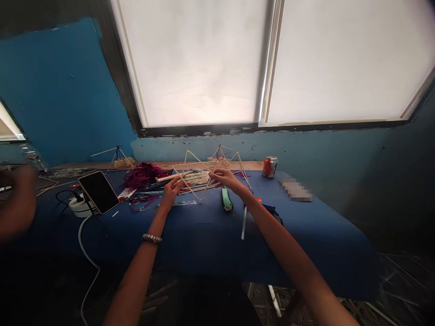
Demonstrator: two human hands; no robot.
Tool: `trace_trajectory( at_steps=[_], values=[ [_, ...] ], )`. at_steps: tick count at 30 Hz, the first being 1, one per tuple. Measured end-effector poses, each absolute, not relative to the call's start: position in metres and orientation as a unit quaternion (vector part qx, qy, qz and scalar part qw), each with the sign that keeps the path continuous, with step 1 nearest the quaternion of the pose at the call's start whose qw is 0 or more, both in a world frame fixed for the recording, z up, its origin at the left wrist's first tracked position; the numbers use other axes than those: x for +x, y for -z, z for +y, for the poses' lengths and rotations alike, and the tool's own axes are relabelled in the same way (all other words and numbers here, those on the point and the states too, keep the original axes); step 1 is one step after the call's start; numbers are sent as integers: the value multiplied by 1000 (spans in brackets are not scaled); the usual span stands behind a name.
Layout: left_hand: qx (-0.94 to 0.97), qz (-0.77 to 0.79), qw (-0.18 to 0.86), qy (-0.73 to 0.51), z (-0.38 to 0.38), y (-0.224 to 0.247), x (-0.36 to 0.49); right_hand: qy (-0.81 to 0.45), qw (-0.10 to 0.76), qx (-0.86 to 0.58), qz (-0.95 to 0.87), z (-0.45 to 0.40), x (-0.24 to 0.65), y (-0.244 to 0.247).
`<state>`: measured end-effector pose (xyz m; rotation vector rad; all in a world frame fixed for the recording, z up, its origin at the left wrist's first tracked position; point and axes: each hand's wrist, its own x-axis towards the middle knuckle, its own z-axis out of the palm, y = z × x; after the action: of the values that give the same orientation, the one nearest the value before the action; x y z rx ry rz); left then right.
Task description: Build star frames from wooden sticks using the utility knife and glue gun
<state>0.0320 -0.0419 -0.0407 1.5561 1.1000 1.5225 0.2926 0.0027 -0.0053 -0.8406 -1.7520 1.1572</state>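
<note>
My left hand [171, 192] and my right hand [225, 179] both pinch thin sticks of a pale, open, angular frame of cane or bamboo [199, 161], held up above the table. The sticks cross and meet at sharp points. Below my hands lies a bundle of pale strips [196, 178]. A rolled purple ribbon heap [144, 175] sits just left of my left hand, and a green-handled tool [226, 199] lies below my right hand.
A co-worker's arm [18, 201] enters at the left edge. On the blue cloth-covered table [306, 235] are a black tablet [98, 192], a white power adapter [80, 206], and a red drink can [270, 167]. Two small woven stick models [118, 159] [218, 155] stand at the back, below a bright window.
</note>
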Motion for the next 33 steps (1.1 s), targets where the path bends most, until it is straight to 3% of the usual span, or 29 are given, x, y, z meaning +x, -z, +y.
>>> trace_trajectory(
  at_steps=[15,33],
  values=[
    [571,422,355,-608,-40,39,32,-541,405,-314,-667,-2,290,8],
    [572,435,337,-608,-40,39,31,-537,414,-291,-675,3,290,13]
  ],
)
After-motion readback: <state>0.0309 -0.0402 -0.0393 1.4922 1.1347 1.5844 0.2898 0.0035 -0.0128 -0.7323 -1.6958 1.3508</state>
